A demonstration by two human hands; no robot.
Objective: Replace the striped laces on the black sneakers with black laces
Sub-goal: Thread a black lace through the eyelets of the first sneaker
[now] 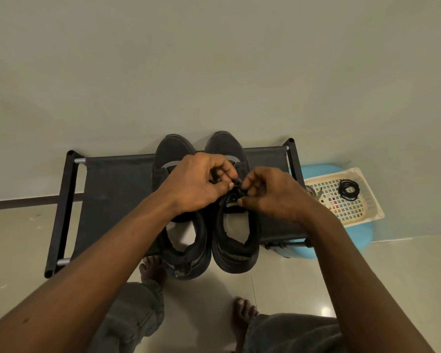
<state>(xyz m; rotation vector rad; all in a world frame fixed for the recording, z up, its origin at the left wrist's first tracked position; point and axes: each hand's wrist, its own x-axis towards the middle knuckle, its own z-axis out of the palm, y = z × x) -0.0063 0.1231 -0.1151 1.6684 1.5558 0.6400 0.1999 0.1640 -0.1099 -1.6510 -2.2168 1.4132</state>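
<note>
Left sneaker [173, 149] and right sneaker [236, 248] side by side on black fabric surface [117, 189]. Left grip [199, 184] and right grip [273, 197] pinch black lace [237, 182] over right sneaker's tongue. Right: basket [351, 212] with lace coil [348, 189], striped lace [313, 193].

Black fabric rack [117, 189] carries two sneakers [236, 240]

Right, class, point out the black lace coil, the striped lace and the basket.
black lace coil [343, 191], head view, its strands
striped lace [313, 193], head view, its middle
basket [370, 194], head view, right rim
</note>
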